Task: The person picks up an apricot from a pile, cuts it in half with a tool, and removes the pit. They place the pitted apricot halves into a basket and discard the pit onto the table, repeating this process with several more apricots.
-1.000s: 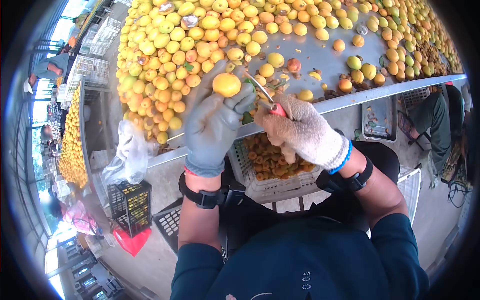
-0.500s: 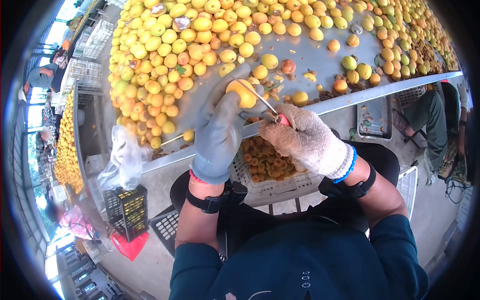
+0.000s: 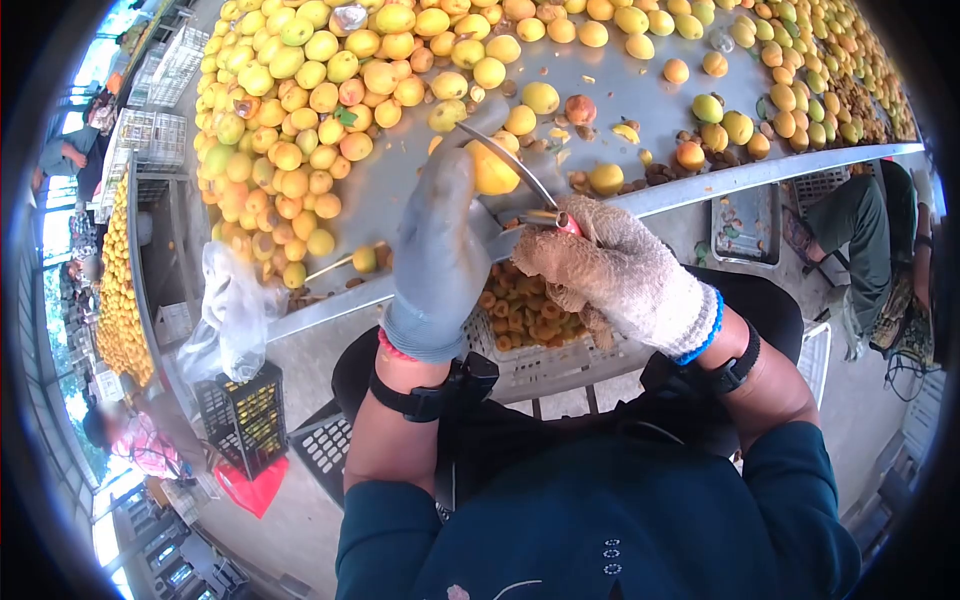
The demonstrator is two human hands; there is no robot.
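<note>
My left hand (image 3: pixel 436 262), in a grey glove, is closed around a yellow apricot (image 3: pixel 494 170) above the near edge of the metal table (image 3: pixel 600 95). A white knitted glove covers my right hand (image 3: pixel 640 275), whose fingers wrap the red handle of a knife (image 3: pixel 538 187). The knife's thin curved metal blade reaches up and left across the apricot. Below both hands, a white crate (image 3: pixel 565 375) holds cut apricot pieces (image 3: pixel 520 312).
Whole apricots (image 3: pixel 300 110) are heaped on the table's left, with more on the right. A plastic bag (image 3: pixel 232 315) hangs over a black crate (image 3: pixel 242 415) at left. A metal tray (image 3: pixel 745 228) lies right, near another person's leg (image 3: pixel 850 230).
Both hands stay together at the apricot, and the knife's blade now lies farther across it. The view has shifted slightly, so the table and heap appear a little to the left.
</note>
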